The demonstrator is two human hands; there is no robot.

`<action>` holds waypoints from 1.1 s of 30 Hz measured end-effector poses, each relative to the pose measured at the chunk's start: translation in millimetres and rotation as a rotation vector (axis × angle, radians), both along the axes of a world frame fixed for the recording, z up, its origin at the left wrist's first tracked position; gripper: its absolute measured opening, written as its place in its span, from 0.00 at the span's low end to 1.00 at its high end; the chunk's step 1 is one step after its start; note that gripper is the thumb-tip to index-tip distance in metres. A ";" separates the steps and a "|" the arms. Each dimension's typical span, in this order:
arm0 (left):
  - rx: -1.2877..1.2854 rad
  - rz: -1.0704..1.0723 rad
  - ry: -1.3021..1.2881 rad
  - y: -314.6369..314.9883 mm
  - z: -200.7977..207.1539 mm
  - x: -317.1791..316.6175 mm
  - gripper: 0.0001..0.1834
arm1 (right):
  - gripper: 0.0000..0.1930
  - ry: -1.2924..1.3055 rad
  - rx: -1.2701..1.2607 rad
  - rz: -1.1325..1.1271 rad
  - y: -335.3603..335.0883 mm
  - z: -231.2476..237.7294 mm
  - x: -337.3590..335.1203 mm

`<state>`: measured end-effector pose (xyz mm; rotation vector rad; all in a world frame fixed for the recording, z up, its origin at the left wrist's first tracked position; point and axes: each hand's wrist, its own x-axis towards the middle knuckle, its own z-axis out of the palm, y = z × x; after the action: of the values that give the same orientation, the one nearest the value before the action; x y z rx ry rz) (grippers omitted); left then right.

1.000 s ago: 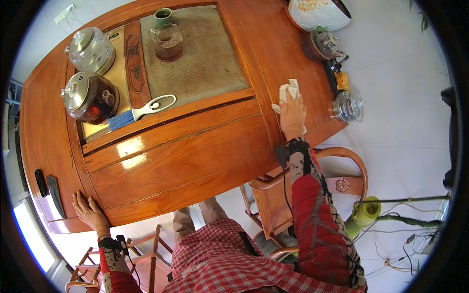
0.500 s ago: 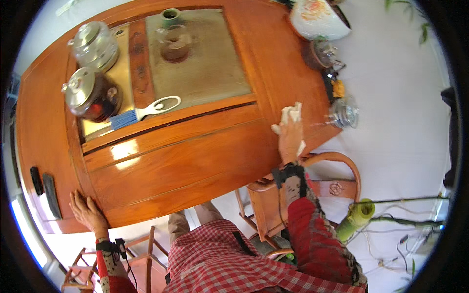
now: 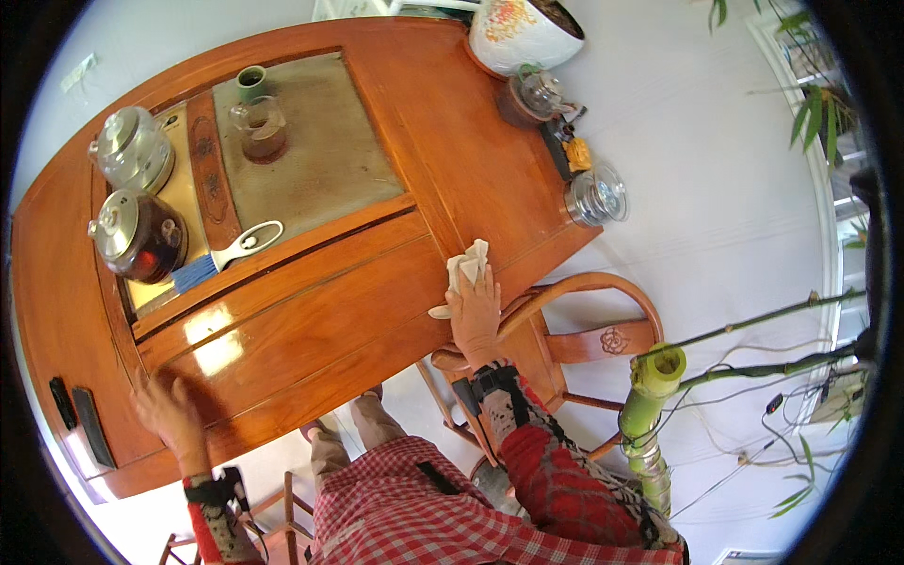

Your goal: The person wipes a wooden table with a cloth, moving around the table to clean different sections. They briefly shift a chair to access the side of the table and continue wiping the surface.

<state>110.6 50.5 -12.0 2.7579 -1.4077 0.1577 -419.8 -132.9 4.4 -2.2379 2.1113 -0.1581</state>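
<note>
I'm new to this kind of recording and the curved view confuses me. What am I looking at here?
There is no robot here: these are a person's own bare hands. The view comes from the left of two fisheye cameras worn on the head, looking down, so straight edges bend.

On the wooden table are two lidded glass kettles, a blue-bristled brush, a glass jug and a green cup, with more glassware along the right side.

The right hand has a crumpled pale cloth against the tabletop. The left hand, blurred, is at the near edge, with nothing visible in it.
</note>
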 end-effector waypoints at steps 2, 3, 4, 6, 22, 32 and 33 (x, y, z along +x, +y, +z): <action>-0.083 -0.051 0.186 -43.7 4.1 -52.1 0.26 | 0.29 0.000 -0.051 0.019 -16.5 -1.4 -0.3; -0.128 -0.091 0.283 -60.1 4.5 -74.5 0.26 | 0.28 0.001 -0.081 0.030 -26.2 -2.7 0.6; -0.108 -0.034 0.293 -74.7 1.0 -98.9 0.27 | 0.29 -0.004 -0.079 0.045 -38.2 -3.8 1.5; -0.084 0.051 0.230 -95.9 -6.3 -135.8 0.31 | 0.30 -0.002 -0.063 0.099 -64.3 -4.4 3.5; -0.020 0.030 0.201 -94.3 -4.1 -140.8 0.36 | 0.30 -0.068 -0.098 0.274 -314.9 -20.5 104.5; 0.020 0.033 0.168 -93.6 -0.2 -139.8 0.35 | 0.32 -0.005 -0.144 0.292 -440.2 -25.0 139.1; 0.025 0.031 0.155 -93.6 -0.2 -139.9 0.35 | 0.32 0.002 -0.150 0.287 -451.7 -25.2 140.6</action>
<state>-29.3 -43.1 -12.2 2.7448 -1.3377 -0.0723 -279.2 -584.6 -20.9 -2.5949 1.8065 -0.3066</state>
